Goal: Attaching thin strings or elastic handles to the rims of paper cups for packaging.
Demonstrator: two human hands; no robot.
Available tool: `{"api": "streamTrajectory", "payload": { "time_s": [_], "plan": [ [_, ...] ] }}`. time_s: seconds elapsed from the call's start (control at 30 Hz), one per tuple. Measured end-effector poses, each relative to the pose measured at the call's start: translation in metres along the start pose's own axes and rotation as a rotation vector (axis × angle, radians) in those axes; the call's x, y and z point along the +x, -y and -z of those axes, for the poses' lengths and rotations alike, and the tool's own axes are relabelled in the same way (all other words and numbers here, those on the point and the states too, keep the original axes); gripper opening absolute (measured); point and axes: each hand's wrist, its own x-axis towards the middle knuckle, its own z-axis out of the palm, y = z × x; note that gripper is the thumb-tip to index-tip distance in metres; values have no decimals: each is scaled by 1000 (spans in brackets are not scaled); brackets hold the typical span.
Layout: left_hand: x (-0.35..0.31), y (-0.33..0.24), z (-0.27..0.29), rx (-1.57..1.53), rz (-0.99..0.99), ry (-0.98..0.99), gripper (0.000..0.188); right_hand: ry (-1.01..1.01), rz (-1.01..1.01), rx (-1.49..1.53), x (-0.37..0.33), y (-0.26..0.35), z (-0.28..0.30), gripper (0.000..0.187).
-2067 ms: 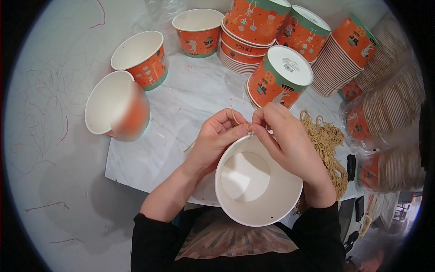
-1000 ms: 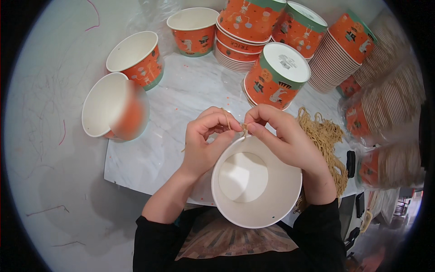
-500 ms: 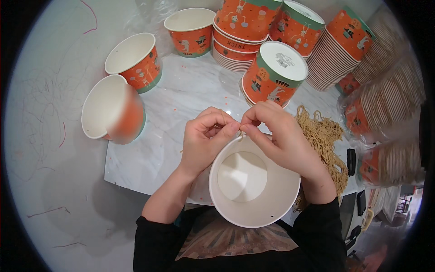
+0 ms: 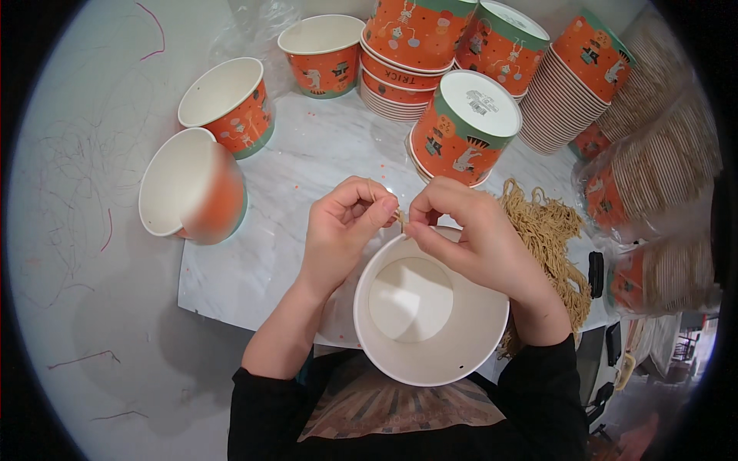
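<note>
A white-lined paper bucket (image 4: 430,338) is tilted toward me at the table's front edge, with a small hole near its lower right rim. At its far rim my left hand (image 4: 346,227) pinches a thin tan cord (image 4: 399,216) between thumb and forefinger. My right hand (image 4: 461,230) also pinches the cord, close by, just above the rim; its other fingers are curled in. A heap of tan cords (image 4: 542,223) lies beside my right wrist. Where the cord meets the bucket is mostly hidden by my fingers.
Loose orange and green buckets (image 4: 231,115) stand along the table's left side. At the back rise stacks of upturned buckets (image 4: 465,138). Bagged stacks (image 4: 653,184) line the right, near a small black object (image 4: 596,274). Clear plastic wrap (image 4: 261,31) lies at the back left.
My left hand has shifted slightly left and up, drawing a little away from the right fingertips, so more of the cord between them shows. The bucket has hardly moved.
</note>
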Motion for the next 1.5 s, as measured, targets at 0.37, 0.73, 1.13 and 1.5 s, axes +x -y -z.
{"api": "streamTrajectory", "payload": {
  "time_s": [0.37, 0.73, 1.13, 1.5],
  "plan": [
    [4, -14, 11, -54, 162, 71, 8, -30, -3, 76, 0, -2, 2, 11],
    [5, -20, 17, -155, 353, 189, 15, -10, -28, 115, -1, 0, 4, 10],
    [6, -19, 13, -20, 353, 201, 23, 9, -60, 100, -2, 0, 6, 9],
    [6, -21, 17, -5, 376, 198, 18, 66, -69, 88, -3, 0, 6, 10]
  ]
}}
